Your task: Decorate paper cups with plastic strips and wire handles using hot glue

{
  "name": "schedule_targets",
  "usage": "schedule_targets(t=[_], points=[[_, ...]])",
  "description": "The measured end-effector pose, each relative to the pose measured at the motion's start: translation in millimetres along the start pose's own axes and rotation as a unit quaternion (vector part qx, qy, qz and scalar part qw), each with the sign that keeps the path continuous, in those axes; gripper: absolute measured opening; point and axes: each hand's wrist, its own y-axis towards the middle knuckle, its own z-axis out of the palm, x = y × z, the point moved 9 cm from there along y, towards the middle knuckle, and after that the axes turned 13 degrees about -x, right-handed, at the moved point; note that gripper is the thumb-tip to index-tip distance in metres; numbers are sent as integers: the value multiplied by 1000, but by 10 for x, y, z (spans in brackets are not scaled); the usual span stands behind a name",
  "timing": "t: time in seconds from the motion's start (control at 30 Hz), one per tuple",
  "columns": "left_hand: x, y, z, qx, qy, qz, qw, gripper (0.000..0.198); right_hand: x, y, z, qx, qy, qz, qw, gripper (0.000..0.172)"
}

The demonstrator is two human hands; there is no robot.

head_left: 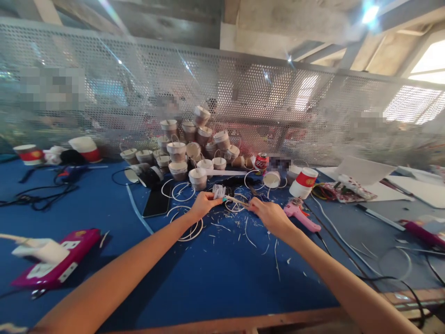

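Note:
My left hand (pixel 203 205) is closed, its fingers pinching a small whitish object (pixel 219 190) whose kind I cannot make out. From there a thin pale strip (pixel 238 201) runs across to my right hand (pixel 269 214). That hand is closed too, with its fingers around the strip's other end. White cord coils (pixel 186 223) and scattered cord scraps (pixel 225 227) lie on the blue tabletop (pixel 194 283) below and beside my hands. Just beyond stands a heap of small white-rimmed, pot-like cups (pixel 178 169), many with looped handles.
Right of my hands lie a pink glue gun (pixel 301 217) and a red-and-white paper cup (pixel 303 182). A red drink can (pixel 260 162) stands behind. At left are a dark phone (pixel 157 200) and a magenta power strip (pixel 81 248). A perforated metal screen (pixel 132 83) closes the back.

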Motion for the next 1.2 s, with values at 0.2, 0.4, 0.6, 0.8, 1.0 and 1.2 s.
schedule_targets(t=[0.2,0.4,0.6,0.8,1.0,1.2], points=[[-18,-21,-2,4,8,-9,1000,26,264,411,267,-18,46,-87,995,16],[-101,-18,-8,5,56,67,996,38,71,499,388,-15,85,7,996,15],[-85,-29,64,42,58,70,995,32,-72,502,365,-27,190,41,981,27],[-52,-29,81,52,79,78,992,28,-84,517,337,14,249,60,967,26],[-110,-46,103,67,94,100,988,21,-114,470,566,90,395,96,909,30],[-127,-74,147,87,95,90,988,20,-226,445,577,40,377,111,918,23]])
